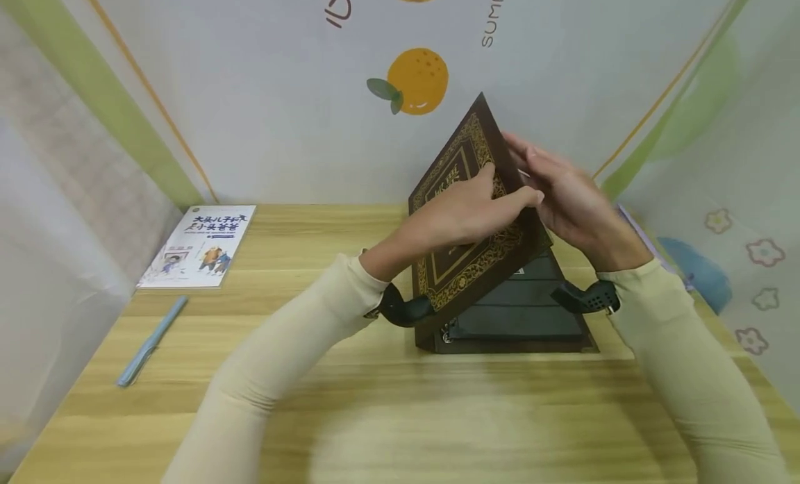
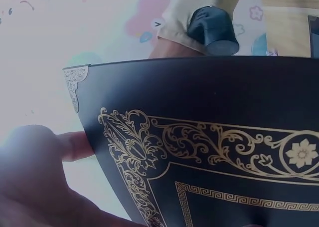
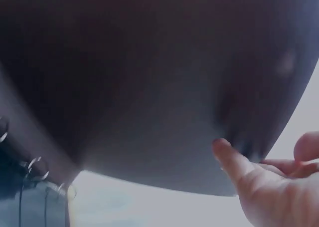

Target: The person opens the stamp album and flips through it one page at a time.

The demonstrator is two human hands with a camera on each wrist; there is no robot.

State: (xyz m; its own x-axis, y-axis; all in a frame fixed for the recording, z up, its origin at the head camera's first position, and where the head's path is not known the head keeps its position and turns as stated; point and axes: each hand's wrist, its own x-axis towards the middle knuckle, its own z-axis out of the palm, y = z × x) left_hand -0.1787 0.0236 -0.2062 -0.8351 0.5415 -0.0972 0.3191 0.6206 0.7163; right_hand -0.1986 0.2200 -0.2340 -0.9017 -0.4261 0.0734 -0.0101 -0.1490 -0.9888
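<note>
Head: booklet apart from album

Looks like a home-type nook, exact room unclear. Wood-grain table against pale fabric hangings. Cartoonish orange print on the far side, flower prints on the right. Cartoon-cover booklet sits far left. Reads domestic.
</note>
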